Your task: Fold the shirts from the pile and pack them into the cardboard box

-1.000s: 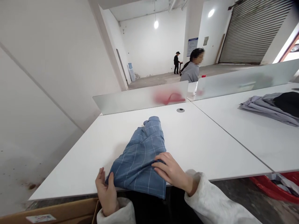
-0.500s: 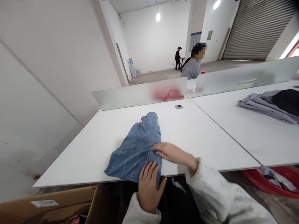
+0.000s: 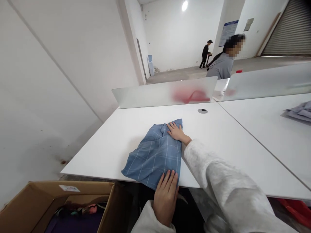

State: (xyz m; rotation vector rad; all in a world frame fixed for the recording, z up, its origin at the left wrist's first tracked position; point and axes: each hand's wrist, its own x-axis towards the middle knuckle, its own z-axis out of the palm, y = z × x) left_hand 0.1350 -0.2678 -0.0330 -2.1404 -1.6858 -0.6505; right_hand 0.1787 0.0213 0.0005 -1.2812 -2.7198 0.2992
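A blue checked garment (image 3: 156,152) lies folded on the white table (image 3: 116,145), its near end hanging a little over the front edge. My left hand (image 3: 166,195) rests flat on that near end, fingers stretched out together. My right hand (image 3: 176,132) reaches across to the far end of the garment and lies on it with fingers spread. Both arms wear a white fleecy sleeve (image 3: 225,181).
An open cardboard box (image 3: 70,207) with clothes inside stands below the table at left. A frosted divider (image 3: 165,94) runs along the table's back. A grey garment (image 3: 300,111) lies on the neighbouring table at right. Two other people (image 3: 222,63) are behind the divider.
My right hand has slid from the garment's near part to its far end. My left hand moved from the left corner to the near right edge. The camera turned left.
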